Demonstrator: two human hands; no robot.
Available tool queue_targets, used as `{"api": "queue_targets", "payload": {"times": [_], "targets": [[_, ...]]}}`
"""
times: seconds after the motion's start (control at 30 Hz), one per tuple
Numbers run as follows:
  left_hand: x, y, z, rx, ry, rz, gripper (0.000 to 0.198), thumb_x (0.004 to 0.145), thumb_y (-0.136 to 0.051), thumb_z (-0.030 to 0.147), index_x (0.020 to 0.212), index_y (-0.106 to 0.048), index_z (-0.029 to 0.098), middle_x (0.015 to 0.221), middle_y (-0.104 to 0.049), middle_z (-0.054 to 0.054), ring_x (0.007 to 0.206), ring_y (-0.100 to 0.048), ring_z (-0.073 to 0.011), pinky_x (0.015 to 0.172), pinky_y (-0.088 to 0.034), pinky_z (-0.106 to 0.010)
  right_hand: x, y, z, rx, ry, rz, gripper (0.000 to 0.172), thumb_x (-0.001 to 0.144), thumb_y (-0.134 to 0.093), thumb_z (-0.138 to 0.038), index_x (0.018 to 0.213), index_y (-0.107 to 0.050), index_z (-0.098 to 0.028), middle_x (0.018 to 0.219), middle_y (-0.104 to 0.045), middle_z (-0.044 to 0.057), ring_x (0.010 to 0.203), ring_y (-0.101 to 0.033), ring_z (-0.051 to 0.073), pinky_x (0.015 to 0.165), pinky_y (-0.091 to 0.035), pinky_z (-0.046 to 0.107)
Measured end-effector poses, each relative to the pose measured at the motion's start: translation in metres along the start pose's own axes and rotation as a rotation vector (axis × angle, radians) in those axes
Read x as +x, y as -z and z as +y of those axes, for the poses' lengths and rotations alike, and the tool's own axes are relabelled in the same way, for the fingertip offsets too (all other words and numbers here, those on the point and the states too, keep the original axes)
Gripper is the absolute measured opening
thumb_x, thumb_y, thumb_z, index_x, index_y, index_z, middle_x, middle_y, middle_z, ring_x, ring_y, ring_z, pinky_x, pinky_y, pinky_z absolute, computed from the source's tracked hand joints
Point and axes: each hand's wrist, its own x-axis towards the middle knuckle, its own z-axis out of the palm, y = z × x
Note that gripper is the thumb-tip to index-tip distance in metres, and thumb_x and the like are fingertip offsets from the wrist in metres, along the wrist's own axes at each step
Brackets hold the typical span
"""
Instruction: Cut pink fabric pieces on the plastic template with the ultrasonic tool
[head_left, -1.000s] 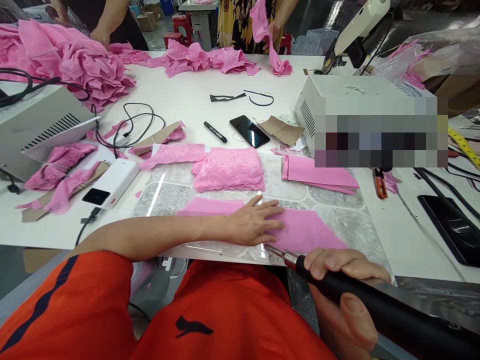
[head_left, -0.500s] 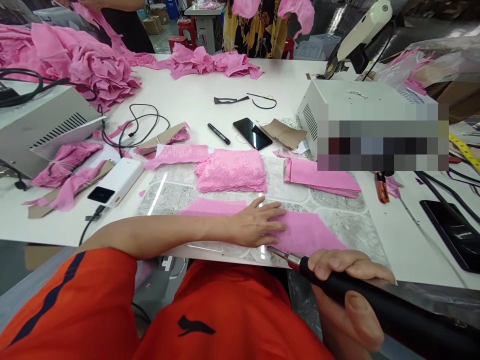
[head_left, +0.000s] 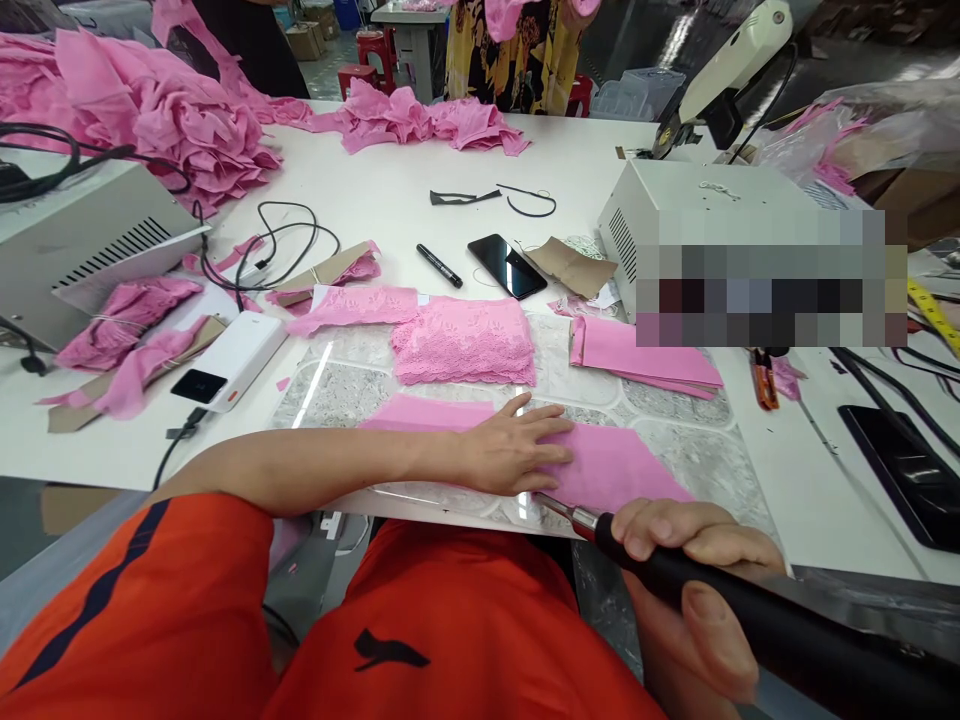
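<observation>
My left hand (head_left: 517,447) lies flat with fingers spread on a sheet of pink fabric (head_left: 615,460), on a grey marble-patterned mat (head_left: 675,450). My right hand (head_left: 694,580) is wrapped round a thick black-handled tool (head_left: 795,625) with a thin metal tip. That tip reaches the fabric's near edge, just below my left fingers; whether it touches the cloth I cannot tell. Beyond the left hand rests a stack of pink lace (head_left: 465,340), with a lace strip (head_left: 360,308) to its left. Folded pink fabric (head_left: 645,355) lies to its right.
A pixelated grey machine box (head_left: 637,230) stands right, another grey box (head_left: 97,240) left. Between them are a phone (head_left: 508,266), a marker (head_left: 439,266) and a white power bank (head_left: 232,360). Orange-handled snips (head_left: 765,380) lie right. Pink cloth (head_left: 150,110) is heaped far left, near co-workers.
My right hand and the tool have shifted very slightly left. My left hand stays in place. Across the table, pink cloth by a co-worker has moved.
</observation>
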Motion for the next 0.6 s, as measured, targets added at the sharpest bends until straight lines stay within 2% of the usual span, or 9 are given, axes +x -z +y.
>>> {"api": "queue_targets", "payload": {"times": [0.13, 0.27, 0.4, 0.5, 0.6], "targets": [[0.0, -0.001, 0.0, -0.002, -0.006, 0.006, 0.033, 0.092, -0.057, 0.04, 0.117, -0.065, 0.02, 0.141, -0.051, -0.014, 0.137, -0.04, -0.0319, 0.113, -0.023, -0.059, -0.001, -0.001, -0.001, -0.001, 0.012, -0.023, 0.009, 0.081, -0.06, -0.02, 0.09, -0.059, -0.021, 0.08, -0.056, 0.0, 0.06, -0.055, 0.013, 0.058, -0.049, 0.034], [0.002, 0.0, 0.002, -0.015, 0.009, -0.002, 0.035, 0.092, -0.057, 0.041, 0.119, -0.064, 0.019, 0.141, -0.051, -0.015, 0.137, -0.04, -0.0334, 0.112, -0.025, -0.061, -0.003, -0.001, -0.003, -0.002, -0.004, 0.013, 0.013, 0.08, -0.06, -0.021, 0.093, -0.059, -0.021, 0.081, -0.055, 0.0, 0.061, -0.054, 0.014, 0.058, -0.048, 0.035], [0.001, 0.014, -0.001, -0.04, 0.003, 0.039, 0.033, 0.097, -0.049, 0.037, 0.12, -0.064, 0.018, 0.142, -0.05, -0.015, 0.137, -0.041, -0.0316, 0.11, -0.031, -0.057, -0.004, 0.0, -0.007, 0.002, -0.006, 0.063, 0.014, 0.079, -0.06, -0.024, 0.093, -0.061, -0.023, 0.081, -0.053, 0.0, 0.058, -0.051, 0.014, 0.054, -0.045, 0.036], [-0.013, 0.032, -0.007, -0.096, -0.036, 0.108, 0.032, 0.1, -0.042, 0.027, 0.118, -0.064, 0.015, 0.14, -0.053, -0.016, 0.133, -0.046, -0.0263, 0.108, -0.039, -0.045, -0.004, 0.0, -0.005, -0.018, 0.008, 0.07, 0.016, 0.076, -0.06, -0.026, 0.092, -0.062, -0.024, 0.078, -0.052, 0.001, 0.053, -0.047, 0.014, 0.049, -0.04, 0.037], [-0.041, 0.047, -0.016, -0.178, -0.081, 0.102, 0.03, 0.098, -0.044, 0.024, 0.116, -0.066, 0.016, 0.134, -0.058, -0.015, 0.129, -0.052, -0.0224, 0.108, -0.041, -0.039, -0.006, -0.002, 0.001, -0.022, -0.002, 0.083, 0.017, 0.075, -0.059, -0.027, 0.091, -0.063, -0.026, 0.076, -0.051, 0.0, 0.05, -0.045, 0.015, 0.045, -0.037, 0.038]]}}
